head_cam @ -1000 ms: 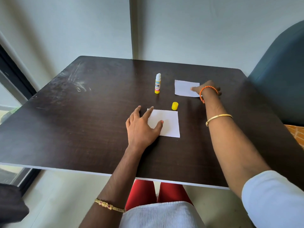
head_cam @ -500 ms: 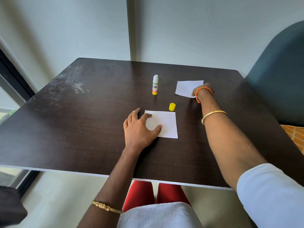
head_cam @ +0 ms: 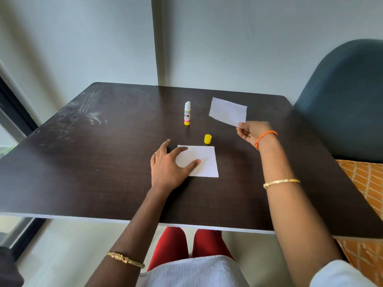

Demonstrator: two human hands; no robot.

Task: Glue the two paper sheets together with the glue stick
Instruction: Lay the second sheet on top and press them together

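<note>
White loose sheet (head_cam: 228,111), pinched by right hand (head_cam: 251,134) fingers, hangs at 1 o'clock from flat sheet (head_cam: 202,161). Left hand (head_cam: 167,166) fingers lie spread, pinning it to bench (head_cam: 93,162).

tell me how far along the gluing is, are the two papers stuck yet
Not yet. Done: the glue stick stands uncapped, its yellow cap set beside it. In hand: the right hand holds the second sheet up off the table, while the left hand pins the first sheet flat. Left: lay it on and press; whether glue is applied I cannot tell.
</note>
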